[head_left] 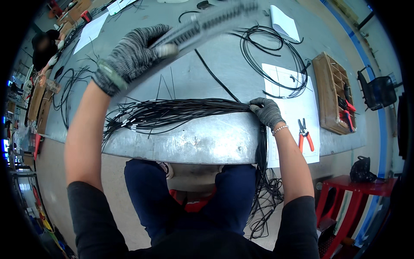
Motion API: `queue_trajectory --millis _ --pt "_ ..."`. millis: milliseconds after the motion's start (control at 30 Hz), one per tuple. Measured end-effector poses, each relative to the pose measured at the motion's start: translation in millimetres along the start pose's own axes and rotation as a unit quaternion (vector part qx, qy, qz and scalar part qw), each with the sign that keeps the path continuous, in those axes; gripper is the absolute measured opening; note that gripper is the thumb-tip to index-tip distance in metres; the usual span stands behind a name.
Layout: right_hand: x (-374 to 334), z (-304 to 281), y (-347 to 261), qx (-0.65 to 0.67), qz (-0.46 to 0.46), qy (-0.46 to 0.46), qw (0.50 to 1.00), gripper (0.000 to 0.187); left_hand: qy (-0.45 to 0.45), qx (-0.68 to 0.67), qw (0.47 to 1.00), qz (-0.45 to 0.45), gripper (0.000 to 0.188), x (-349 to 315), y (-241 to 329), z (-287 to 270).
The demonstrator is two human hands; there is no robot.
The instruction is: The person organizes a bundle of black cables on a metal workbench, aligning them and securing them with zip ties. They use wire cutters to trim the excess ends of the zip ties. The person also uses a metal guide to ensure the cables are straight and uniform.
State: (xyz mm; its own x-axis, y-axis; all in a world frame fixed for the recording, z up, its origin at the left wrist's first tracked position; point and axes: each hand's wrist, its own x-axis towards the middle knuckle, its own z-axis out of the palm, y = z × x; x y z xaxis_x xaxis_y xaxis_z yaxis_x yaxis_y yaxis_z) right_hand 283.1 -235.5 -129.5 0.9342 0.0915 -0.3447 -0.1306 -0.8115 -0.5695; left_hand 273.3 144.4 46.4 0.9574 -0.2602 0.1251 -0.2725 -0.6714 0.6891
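My left hand (pixel 133 54), in a grey knit glove, is closed around a long grey slotted bar (pixel 215 21). The bar slants up and right above the table and is smeared by motion, so its exact kind is unclear. On the right, my gloved right hand (pixel 268 113) grips one end of a thick bundle of black wires (pixel 185 108). The bundle lies across the metal table (pixel 207 142), its loose ends fanning out to the left with small white labels. From my right hand, more black wires (pixel 261 146) hang over the near edge towards the floor.
Orange-handled wire strippers (pixel 305 134) lie on printed paper (pixel 280 151). Beyond are a black cable coil (pixel 243 47) and a wooden compartment box (pixel 321 93) with red-handled tools. A red stool (pixel 360 184) stands at the right. Another person (pixel 43 52) is at the far left.
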Motion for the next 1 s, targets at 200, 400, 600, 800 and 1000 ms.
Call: queue_trajectory --millis 200,400,600,800,1000 --pt "-3.8 -1.0 -4.5 0.000 0.004 0.008 1.000 0.025 -0.098 0.422 0.894 -0.112 0.057 -2.8 -68.2 9.5" --pt "0.7 1.8 2.8 -0.005 -0.005 0.015 1.000 0.025 -0.072 0.413 0.899 -0.123 0.055 11.1 -123.4 46.0" --pt "5.3 8.8 10.0 0.006 -0.026 0.029 0.999 0.026 -0.064 0.357 0.921 -0.140 0.056 67.8 -153.3 105.8" --pt "9.6 15.1 19.8 0.029 -0.061 0.050 0.996 0.025 0.029 0.255 0.965 -0.046 0.051 46.3 -135.2 97.7" --pt "5.1 17.3 18.2 -0.003 -0.075 0.079 0.994 0.022 0.191 0.082 0.978 0.009 0.030 -88.9 -56.9 90.5"
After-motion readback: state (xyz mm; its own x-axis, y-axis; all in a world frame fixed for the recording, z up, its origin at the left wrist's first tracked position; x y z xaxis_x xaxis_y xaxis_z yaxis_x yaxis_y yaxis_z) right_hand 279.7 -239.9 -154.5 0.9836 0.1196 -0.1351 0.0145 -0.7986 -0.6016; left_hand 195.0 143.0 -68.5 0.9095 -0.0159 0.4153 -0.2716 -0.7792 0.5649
